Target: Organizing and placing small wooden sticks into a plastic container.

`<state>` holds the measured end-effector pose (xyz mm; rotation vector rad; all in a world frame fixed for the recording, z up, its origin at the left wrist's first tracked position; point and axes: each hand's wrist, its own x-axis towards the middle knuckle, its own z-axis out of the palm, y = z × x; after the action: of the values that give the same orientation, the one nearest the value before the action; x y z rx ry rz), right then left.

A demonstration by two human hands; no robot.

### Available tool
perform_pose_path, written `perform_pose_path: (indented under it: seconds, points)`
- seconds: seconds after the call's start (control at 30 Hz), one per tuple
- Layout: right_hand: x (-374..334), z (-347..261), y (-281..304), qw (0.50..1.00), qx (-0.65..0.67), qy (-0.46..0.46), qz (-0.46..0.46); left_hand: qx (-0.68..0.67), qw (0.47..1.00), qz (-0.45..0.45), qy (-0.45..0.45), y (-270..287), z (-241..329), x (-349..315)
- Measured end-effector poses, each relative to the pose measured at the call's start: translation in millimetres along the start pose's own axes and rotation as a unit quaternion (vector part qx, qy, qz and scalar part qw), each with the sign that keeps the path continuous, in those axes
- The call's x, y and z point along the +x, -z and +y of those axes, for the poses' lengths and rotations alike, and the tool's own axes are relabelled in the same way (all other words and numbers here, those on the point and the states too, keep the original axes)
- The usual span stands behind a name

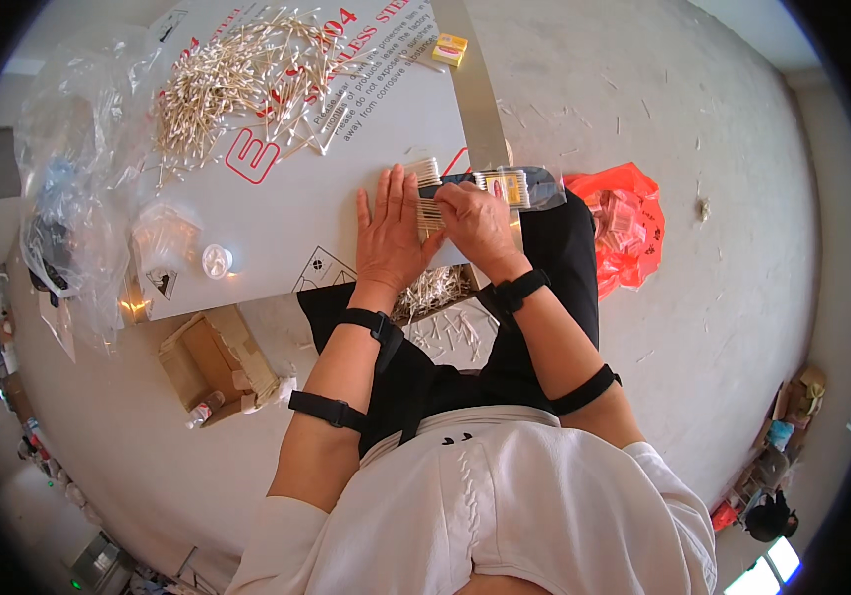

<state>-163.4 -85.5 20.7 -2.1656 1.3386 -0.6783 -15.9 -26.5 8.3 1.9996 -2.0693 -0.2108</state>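
My left hand lies flat on the metal-topped table with its fingers stretched out, its thumb side against a short row of cotton swabs. Over the right end of that row my right hand is closed, fingertips pinched together. What the pinch holds, if anything, is hidden. Another neat row of cotton swabs lies just beyond my fingertips. Right of it, a clear packet with a yellow label rests at the table's edge, swab tips showing along its sides. A large loose heap of cotton swabs covers the far left.
A small yellow box sits at the far edge. Clear plastic bags hang over the left side, near a small round container. Below the table are a box of swabs and a cardboard box. A red bag stands right.
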Motion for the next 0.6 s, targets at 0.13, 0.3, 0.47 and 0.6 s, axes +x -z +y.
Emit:
perform_pose_path:
  seconds: [0.13, 0.3, 0.47, 0.6]
  points:
    - [2, 1, -1, 0.999, 0.028, -0.004, 0.018, 0.000, 1.000, 0.003, -0.005, 0, 0, 0]
    - [12, -2, 3, 0.999, 0.031, -0.019, 0.036, 0.002, 1.000, 0.001, -0.007, -2, -1, -1]
    - [16, -2, 1, 0.999, 0.007, -0.038, 0.006, 0.007, 1.000, -0.006, -0.007, -1, -1, -1]
    - [17, -2, -1, 0.999, -0.003, -0.045, -0.008, 0.009, 1.000, -0.010, -0.007, 0, 0, -1]
